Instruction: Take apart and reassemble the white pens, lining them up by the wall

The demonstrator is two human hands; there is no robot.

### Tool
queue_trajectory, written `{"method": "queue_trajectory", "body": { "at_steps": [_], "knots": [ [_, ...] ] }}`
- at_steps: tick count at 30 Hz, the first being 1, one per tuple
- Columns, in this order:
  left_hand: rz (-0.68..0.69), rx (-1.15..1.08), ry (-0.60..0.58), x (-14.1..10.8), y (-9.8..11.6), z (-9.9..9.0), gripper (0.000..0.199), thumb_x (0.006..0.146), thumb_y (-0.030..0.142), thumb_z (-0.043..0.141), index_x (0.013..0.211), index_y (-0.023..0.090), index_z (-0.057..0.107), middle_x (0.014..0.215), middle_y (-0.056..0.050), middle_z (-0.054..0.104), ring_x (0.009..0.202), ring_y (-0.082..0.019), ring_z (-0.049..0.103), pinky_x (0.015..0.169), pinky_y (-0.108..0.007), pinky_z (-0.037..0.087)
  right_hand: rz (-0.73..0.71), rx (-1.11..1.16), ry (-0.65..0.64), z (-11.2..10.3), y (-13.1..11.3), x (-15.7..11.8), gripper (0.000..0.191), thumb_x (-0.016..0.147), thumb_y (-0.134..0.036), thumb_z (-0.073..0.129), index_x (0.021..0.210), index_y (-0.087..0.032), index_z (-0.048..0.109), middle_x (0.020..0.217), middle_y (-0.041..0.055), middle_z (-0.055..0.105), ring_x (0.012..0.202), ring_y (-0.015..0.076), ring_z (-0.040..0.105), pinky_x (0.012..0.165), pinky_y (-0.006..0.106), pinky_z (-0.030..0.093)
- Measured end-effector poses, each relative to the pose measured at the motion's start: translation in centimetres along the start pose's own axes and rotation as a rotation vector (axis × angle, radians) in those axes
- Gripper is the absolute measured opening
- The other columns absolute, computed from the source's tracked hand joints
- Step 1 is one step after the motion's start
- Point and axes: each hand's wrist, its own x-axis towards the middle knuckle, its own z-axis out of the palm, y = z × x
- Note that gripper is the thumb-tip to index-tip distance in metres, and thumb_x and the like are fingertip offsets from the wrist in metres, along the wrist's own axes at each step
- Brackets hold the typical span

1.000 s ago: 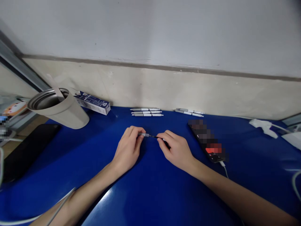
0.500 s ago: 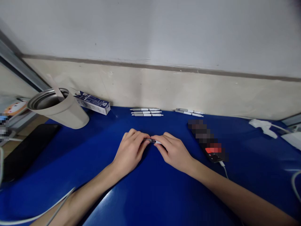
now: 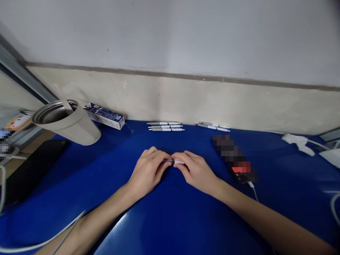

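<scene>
Where the fingers of the left hand (image 3: 150,170) and the right hand (image 3: 196,171) come close together, a pen (image 3: 173,161) is pinched at both ends. The left fingers are closed narrowly on its grey end, the right fingers on its white barrel; a dark band shows between. The pen lies roughly crosswise above or on the counter (image 3: 170,219); contact with the surface cannot be told.

For a sound joint, both sections should probably be kept on one axis, pressed evenly and turned with light finger force only; a tilt could bind the fit.

Compared with the picture one second ago, the hands have moved together: the thin dark stem then exposed between the two sections is no longer visible. The surrounding items match their earlier positions.

Beyond the fingers, a row of three pens (image 3: 165,126) lies at the far edge, with a pair of pens (image 3: 215,125) to its right. A phone (image 3: 233,161) lies right of the right hand. Far left, a cup (image 3: 79,125) stands just beside a blue-and-white box (image 3: 106,117).
</scene>
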Motion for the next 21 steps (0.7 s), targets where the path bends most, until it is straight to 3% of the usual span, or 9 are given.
{"method": "queue_trajectory", "body": {
  "at_steps": [6,13,19,21],
  "knots": [
    [0.03,-0.064,0.049,0.1,0.08,-0.11,0.014,0.094,0.025,0.049,0.098,0.021,0.062,0.095,-0.004,0.066,0.089,-0.019,0.053,0.08,-0.035,0.042,0.046,0.127,0.081,-0.06,0.02,0.13,0.019,0.091,-0.017,0.051,0.108,-0.022,0.054,0.095,0.0034,0.066,0.084,0.0142,0.063,0.074,0.027,0.051],
    [-0.146,-0.049,0.021,0.2,0.1,-0.12,0.02,0.095,0.032,0.046,0.095,0.021,0.063,0.084,-0.002,0.065,0.079,-0.018,0.055,0.073,-0.033,0.042,0.028,0.087,0.099,-0.31,-0.26,0.35,0.008,0.092,-0.021,0.052,0.094,-0.02,0.059,0.084,0.0026,0.065,0.076,0.0141,0.06,0.069,0.027,0.047],
    [-0.005,-0.107,0.025,0.18,-0.03,-0.31,0.013,0.094,0.025,0.049,0.097,0.022,0.061,0.093,-0.001,0.065,0.086,-0.017,0.054,0.078,-0.031,0.041,-0.003,0.08,0.074,-0.34,-0.18,0.3,0.011,0.093,-0.019,0.048,0.093,-0.019,0.059,0.083,0.0028,0.064,0.075,0.0138,0.058,0.069,0.027,0.046],
    [-0.034,-0.117,0.053,0.17,-0.02,-0.32,0.014,0.093,0.028,0.052,0.102,0.022,0.06,0.096,-0.002,0.064,0.089,-0.017,0.054,0.08,-0.031,0.042,0.001,0.068,0.076,-0.35,-0.15,0.28,0.011,0.093,-0.02,0.048,0.093,-0.019,0.059,0.083,0.003,0.065,0.076,0.0142,0.059,0.07,0.028,0.046]
  ]
}}
